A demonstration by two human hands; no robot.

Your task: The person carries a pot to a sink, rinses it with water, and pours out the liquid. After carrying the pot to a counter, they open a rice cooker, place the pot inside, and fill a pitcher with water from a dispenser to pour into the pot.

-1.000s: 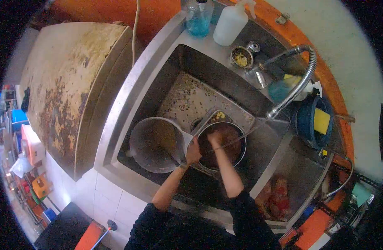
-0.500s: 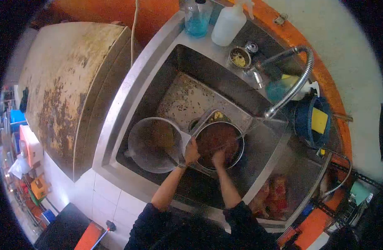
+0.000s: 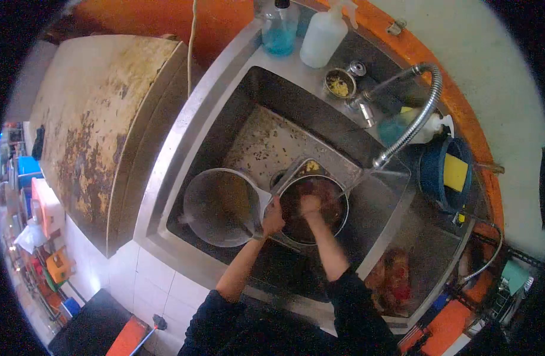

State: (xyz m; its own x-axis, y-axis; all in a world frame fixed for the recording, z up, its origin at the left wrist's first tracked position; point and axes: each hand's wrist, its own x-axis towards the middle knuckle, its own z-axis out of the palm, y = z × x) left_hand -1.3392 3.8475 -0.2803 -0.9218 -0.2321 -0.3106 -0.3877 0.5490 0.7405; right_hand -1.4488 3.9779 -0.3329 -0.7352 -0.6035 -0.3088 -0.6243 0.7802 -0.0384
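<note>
Worn counter (image 3: 106, 118): it is lying along the far left, rusted and stained, well apart from both hands.
Sink (image 3: 186, 136): a deep steel basin is holding everything that the hands are working on.
Jug (image 3: 221, 206): a grey plastic jug is sitting in the left of the sink, tilted on its side, touching or just beside the pot.
Left hand (image 3: 273, 221): it is closing tight at the spot where the jug and the pot meet; whether it is gripping the pot's rim or the jug's handle cannot be told.
Pot (image 3: 333, 221): a round metal pot is resting on the sink floor right of the jug, its inside smeared reddish-brown.
Right hand (image 3: 310, 203): it is pressing down inside the pot with fingers curled; whether it is gripping a scrubber cannot be told.
Faucet (image 3: 413, 121): the spring-hose spout is hanging just right of the pot, its nozzle aiming toward it.
Sponge (image 3: 454, 172): a yellow one is sitting in a blue tub on the right ledge.
Step in hand: by the look of it, the pot's inside is being scrubbed while the other hand is bracing.
Next move calls for: probably a firm hold at the rim and the nozzle over the pot for rinsing.
</note>
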